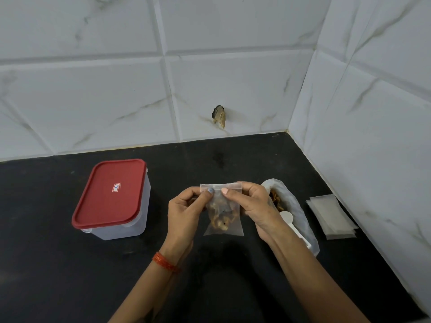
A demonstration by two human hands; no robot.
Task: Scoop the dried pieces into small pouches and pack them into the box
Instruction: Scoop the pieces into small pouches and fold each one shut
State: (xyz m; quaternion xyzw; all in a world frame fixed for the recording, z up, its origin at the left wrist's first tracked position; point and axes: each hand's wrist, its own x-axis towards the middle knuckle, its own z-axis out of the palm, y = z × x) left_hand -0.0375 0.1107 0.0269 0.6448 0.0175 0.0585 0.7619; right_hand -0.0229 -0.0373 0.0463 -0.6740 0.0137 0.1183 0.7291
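A small clear pouch [223,215] holding brown dried pieces hangs upright above the black counter. My left hand [186,210] pinches its top strip from the left, and my right hand [251,206] pinches the same strip from the right. Behind my right hand lies a larger open plastic bag [293,206] with more dried pieces [276,200] inside. A white scoop [292,223] rests on that bag. The translucent box [137,220] with its red lid [109,194] closed stands to the left.
A stack of flat empty pouches [331,215] lies at the right near the tiled side wall. The black counter [46,264] runs to white marble-pattern tiles at the back, where a chipped hole [219,115] shows.
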